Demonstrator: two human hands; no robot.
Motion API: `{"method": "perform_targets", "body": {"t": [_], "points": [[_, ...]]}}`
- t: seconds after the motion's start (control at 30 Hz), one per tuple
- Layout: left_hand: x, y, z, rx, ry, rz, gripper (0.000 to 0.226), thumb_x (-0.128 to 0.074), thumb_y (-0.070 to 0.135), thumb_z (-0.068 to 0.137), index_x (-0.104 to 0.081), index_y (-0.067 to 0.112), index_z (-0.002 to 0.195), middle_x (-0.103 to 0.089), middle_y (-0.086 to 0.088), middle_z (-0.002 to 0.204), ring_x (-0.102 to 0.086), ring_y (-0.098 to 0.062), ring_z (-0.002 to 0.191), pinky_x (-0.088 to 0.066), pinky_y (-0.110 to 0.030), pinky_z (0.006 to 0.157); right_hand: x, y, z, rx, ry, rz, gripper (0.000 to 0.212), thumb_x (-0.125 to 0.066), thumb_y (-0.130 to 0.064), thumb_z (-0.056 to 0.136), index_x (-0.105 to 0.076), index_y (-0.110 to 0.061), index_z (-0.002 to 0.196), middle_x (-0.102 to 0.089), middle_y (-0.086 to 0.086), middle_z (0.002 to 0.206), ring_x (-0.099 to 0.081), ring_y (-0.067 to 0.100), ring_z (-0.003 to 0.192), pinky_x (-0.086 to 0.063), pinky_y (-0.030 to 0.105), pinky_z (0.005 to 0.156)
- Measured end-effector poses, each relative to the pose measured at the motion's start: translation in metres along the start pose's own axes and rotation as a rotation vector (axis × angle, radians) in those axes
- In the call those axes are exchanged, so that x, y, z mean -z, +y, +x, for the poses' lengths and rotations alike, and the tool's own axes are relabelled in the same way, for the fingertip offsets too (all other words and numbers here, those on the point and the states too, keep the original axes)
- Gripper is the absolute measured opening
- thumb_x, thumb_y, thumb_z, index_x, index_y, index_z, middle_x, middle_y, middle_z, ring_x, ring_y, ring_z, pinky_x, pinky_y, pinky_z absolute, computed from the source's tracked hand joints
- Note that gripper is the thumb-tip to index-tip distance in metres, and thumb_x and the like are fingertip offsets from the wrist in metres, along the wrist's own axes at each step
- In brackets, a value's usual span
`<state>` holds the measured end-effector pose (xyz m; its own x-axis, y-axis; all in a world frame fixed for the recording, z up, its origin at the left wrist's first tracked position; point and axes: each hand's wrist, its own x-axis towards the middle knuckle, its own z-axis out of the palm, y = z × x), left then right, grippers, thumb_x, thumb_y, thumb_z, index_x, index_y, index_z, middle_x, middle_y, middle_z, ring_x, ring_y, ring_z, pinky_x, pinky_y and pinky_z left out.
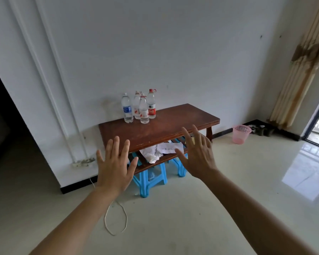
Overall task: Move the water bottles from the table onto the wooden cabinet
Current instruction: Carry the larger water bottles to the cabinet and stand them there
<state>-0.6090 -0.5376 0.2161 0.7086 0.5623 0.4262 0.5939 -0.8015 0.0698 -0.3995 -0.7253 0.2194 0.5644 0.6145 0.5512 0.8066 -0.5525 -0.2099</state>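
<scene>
Before us, nearest to the camera, both hands are held up with their backs toward us. Our left hand [114, 166] and our right hand [197, 153] are both wide, the fingers straight and spread, and they hold nothing. They also touch nothing: the table [173, 124] lies beyond them, and we judge that we stand well apart from it.

Further out, on the far left corner of the table top and close to the wall, stand the water bottles [144, 111], four of them in a tight group, all upright. The blue-label bottle [127, 108] is at the left of the group, the red-label bottle [151, 105] at the right, and two others are between them.

So the bottles lie forward of the hands and somewhat left of the middle between them. The left hand is on the nearer side, while the right hand would have to reach across. Because their long axis is vertical, we think a grip from the side, around the body, is suitable.

The wooden cabinet is not in view, so we cannot tell which way the bottles must be carried.

Under the table there are blue stools [149, 179] and papers [160, 150] on the lower shelf; a pink basket [240, 134] stands on the floor to the right
</scene>
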Motion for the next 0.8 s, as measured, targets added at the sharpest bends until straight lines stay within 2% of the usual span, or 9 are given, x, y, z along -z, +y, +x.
{"method": "perform_targets", "body": {"t": [0.2, 0.33, 0.5, 0.67, 0.8], "points": [[-0.09, -0.033, 0.147, 0.023, -0.064, -0.023, 0.078, -0.006, 0.066, 0.095, -0.009, 0.022, 0.159, 0.001, -0.013, 0.167, -0.003, -0.032, 0.153, -0.014, -0.063, 0.117, -0.112, 0.028, 0.12, -0.001, -0.077, -0.045, 0.08, -0.046, -0.064, 0.096, -0.015, -0.028, 0.16, -0.018, 0.017, 0.167, -0.039, 0.039, 0.143, -0.032, 0.057, 0.117], [-0.126, -0.046, 0.25, 0.027, -0.093, -0.026, 0.083, 0.001, 0.068, 0.091, -0.004, 0.021, 0.159, 0.007, -0.013, 0.166, 0.002, -0.031, 0.153, -0.012, -0.061, 0.119, -0.153, 0.054, 0.203, -0.057, -0.078, -0.039, 0.082, -0.047, -0.063, 0.094, -0.015, -0.025, 0.16, -0.022, 0.019, 0.164, -0.045, 0.04, 0.138, -0.037, 0.057, 0.114], [-0.179, -0.046, 0.354, 0.026, -0.154, -0.037, 0.084, -0.002, 0.068, 0.091, -0.008, 0.02, 0.159, 0.001, -0.015, 0.166, -0.003, -0.031, 0.153, -0.014, -0.062, 0.118, -0.202, 0.102, 0.282, -0.122, -0.064, -0.016, 0.086, -0.06, -0.057, 0.093, -0.016, -0.024, 0.159, -0.024, 0.02, 0.162, -0.048, 0.043, 0.135, -0.038, 0.058, 0.111], [-0.246, -0.039, 0.434, 0.035, -0.217, 0.02, 0.08, -0.008, 0.065, 0.094, 0.001, 0.02, 0.16, 0.008, -0.015, 0.166, 0.002, -0.031, 0.154, -0.013, -0.06, 0.119, -0.27, 0.156, 0.358, -0.137, -0.134, 0.008, 0.087, -0.051, -0.061, 0.095, -0.007, -0.027, 0.16, -0.014, 0.018, 0.166, -0.038, 0.039, 0.143, -0.031, 0.056, 0.117], [-0.296, -0.04, 0.504, 0.136, -0.246, 0.043, 0.078, -0.013, 0.064, 0.097, 0.007, 0.02, 0.159, 0.016, -0.014, 0.165, 0.008, -0.03, 0.153, -0.01, -0.059, 0.121, -0.326, 0.188, 0.442, -0.109, -0.169, 0.041, 0.085, -0.049, -0.06, 0.098, -0.002, -0.029, 0.162, -0.006, 0.016, 0.168, -0.031, 0.037, 0.148, -0.026, 0.055, 0.119]]}}
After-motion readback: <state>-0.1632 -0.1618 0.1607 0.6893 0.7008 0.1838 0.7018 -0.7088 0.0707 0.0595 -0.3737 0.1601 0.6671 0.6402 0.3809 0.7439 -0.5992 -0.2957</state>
